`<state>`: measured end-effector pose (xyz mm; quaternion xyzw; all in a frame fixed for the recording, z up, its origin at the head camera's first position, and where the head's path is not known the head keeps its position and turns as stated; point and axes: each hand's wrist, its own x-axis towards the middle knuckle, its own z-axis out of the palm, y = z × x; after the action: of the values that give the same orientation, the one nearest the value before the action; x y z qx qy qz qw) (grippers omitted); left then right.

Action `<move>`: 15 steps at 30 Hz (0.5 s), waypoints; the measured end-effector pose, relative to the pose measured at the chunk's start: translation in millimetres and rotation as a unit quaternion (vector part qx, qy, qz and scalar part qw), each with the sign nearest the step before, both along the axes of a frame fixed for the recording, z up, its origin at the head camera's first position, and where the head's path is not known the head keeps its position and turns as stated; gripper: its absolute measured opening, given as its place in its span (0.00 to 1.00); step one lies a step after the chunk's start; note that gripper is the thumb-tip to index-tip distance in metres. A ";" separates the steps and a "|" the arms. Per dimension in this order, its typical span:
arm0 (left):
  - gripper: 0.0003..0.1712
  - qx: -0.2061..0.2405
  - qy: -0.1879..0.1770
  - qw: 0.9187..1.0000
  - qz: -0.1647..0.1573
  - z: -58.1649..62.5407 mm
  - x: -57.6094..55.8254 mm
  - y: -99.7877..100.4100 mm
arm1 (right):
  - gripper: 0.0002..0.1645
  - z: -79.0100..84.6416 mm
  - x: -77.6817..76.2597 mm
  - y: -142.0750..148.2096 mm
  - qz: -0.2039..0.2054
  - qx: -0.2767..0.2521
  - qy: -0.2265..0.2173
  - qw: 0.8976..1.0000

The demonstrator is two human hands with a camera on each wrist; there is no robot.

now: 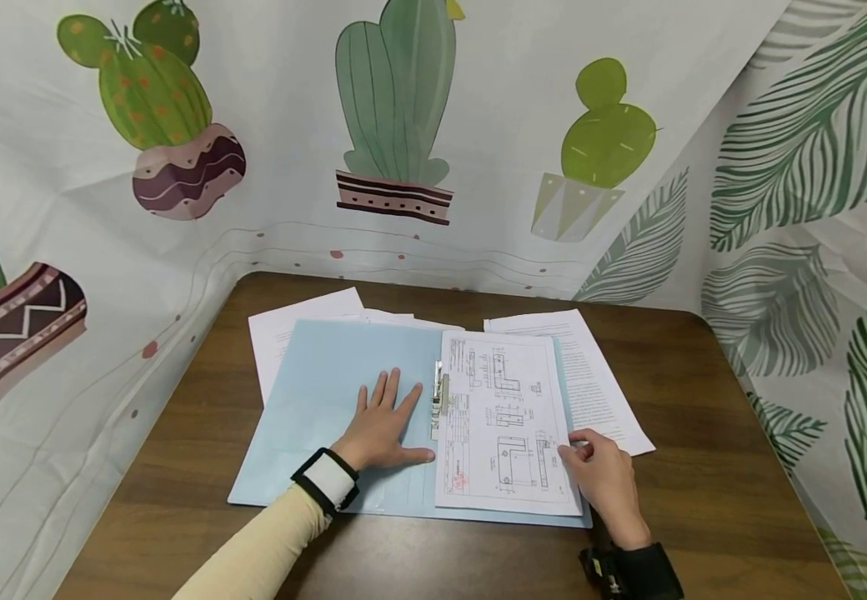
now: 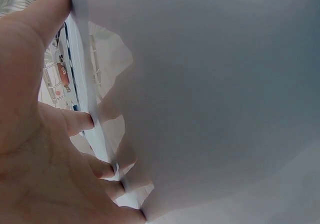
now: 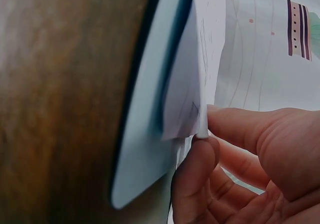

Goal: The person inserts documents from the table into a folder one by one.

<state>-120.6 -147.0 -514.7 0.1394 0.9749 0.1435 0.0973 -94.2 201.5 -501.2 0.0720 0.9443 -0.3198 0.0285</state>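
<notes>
A light blue folder (image 1: 321, 367) lies spread on the brown table. A metal clip (image 1: 437, 404) sits along its middle, beside a stack of white sheets whose top page is a technical drawing (image 1: 482, 417). My left hand (image 1: 377, 429) rests with spread, straight fingers on the folder's inner left cover; in the left wrist view the glossy cover mirrors the fingers (image 2: 80, 123). At the right edge of the stack my right hand (image 1: 604, 475) pinches sheets between thumb and index finger. The right wrist view shows the pinched paper edge (image 3: 202, 94) lifted off the folder's corner (image 3: 132, 179).
Loose printed sheets (image 1: 606, 383) stick out beyond the folder at the right, and more white sheets (image 1: 276, 333) at the upper left. A cloth printed with cacti and leaves (image 1: 493, 242) hangs behind and beside the wooden table (image 1: 711, 467).
</notes>
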 end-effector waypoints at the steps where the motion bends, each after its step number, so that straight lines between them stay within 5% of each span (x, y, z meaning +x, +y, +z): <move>1: 0.66 0.001 0.000 1.000 0.000 0.4 0.0 0.1 | 0.19 -0.3 0.0 -0.2 0.000 0.002 0.000 1.000; 15: 0.66 0.004 0.000 1.000 -0.001 -1.4 0.0 0.1 | 0.22 -0.6 0.7 -0.1 0.012 0.006 -0.012 1.000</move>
<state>-120.7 -146.9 -516.1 0.1403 0.9743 0.1471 0.0969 -93.4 201.3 -501.7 0.0648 0.9465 -0.3134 0.0427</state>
